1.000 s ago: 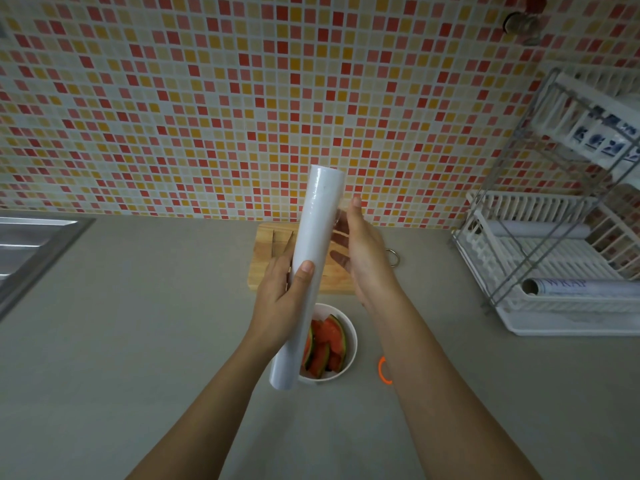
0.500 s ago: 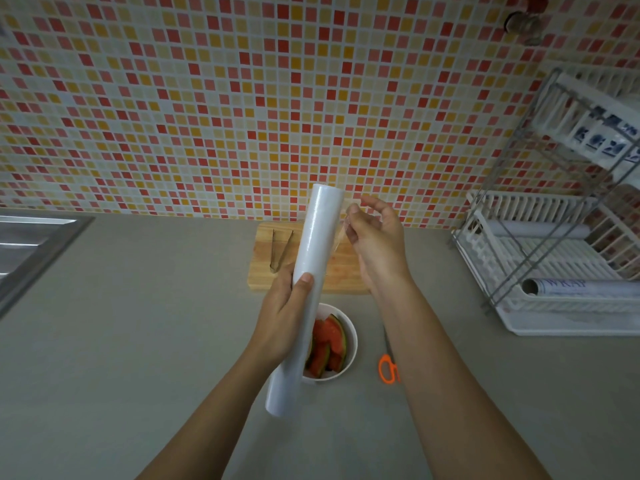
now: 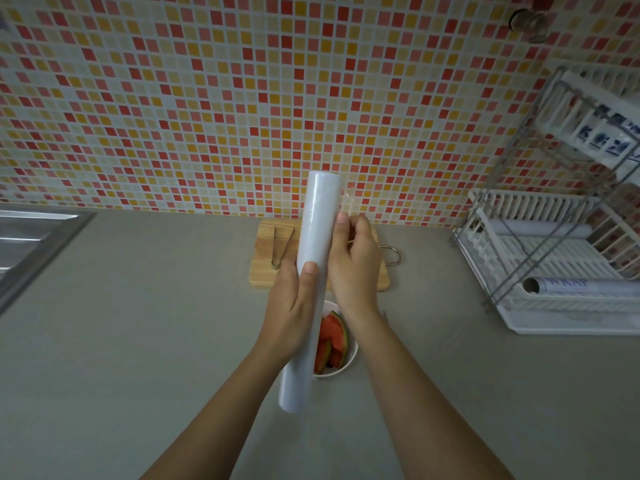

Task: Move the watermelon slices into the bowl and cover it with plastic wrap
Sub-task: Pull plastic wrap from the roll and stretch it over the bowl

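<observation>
Left hand point(image 3: 289, 308): clenching around the plastic wrap roll point(image 3: 311, 271), holding it near-upright at frame centre.
Right hand point(image 3: 353, 268): fingertips pinching the film's loose edge beside the roll.
Watermelon slices point(image 3: 333, 339): sitting in the white bowl point(image 3: 348, 363), below the hands.

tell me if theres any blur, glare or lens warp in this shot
Head view: soft, even light, no hard shadows; wide-angle warp bends the dish rack and the counter's back edge; faint sheen on the plastic wrap roll; the left hand and right hand look fairly sharp; the rack's upper tier at the frame edge is smeared.
</observation>
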`<state>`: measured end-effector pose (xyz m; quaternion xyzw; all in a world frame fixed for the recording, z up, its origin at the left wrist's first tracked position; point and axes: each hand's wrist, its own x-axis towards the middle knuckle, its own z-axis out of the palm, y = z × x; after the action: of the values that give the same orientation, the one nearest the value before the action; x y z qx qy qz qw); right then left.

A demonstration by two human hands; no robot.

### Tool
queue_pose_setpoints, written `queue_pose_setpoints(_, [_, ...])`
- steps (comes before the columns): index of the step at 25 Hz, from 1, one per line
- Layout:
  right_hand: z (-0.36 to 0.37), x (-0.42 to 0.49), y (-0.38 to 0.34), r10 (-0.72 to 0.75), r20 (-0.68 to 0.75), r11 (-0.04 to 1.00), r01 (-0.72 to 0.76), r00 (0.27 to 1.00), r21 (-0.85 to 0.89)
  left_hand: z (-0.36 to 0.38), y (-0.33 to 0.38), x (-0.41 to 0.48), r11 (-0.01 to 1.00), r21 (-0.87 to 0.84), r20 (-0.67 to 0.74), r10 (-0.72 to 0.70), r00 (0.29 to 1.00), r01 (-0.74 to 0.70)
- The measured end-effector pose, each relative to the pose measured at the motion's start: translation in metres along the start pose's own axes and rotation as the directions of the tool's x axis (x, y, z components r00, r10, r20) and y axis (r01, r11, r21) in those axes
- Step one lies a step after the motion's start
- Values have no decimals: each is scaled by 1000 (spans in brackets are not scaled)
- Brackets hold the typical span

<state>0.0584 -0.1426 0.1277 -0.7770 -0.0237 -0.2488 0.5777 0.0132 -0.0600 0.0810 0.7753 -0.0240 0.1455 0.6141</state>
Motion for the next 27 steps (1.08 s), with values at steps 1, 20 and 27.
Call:
queue_pose_setpoints(1, [2,0,1,-36,-14,999,35,999,-39,2,0,0,1000,14,-19,2,1000,-2])
queue_pose_setpoints(20, [-22,-2,16,104,273,982,-143,956,127,-4,10,23,994,67,-132,95,987,-87])
queue_pose_setpoints(27, [-27,6,16,84,322,992,-110,943,64,-8,17,33,992,77,-93,106,990,-99])
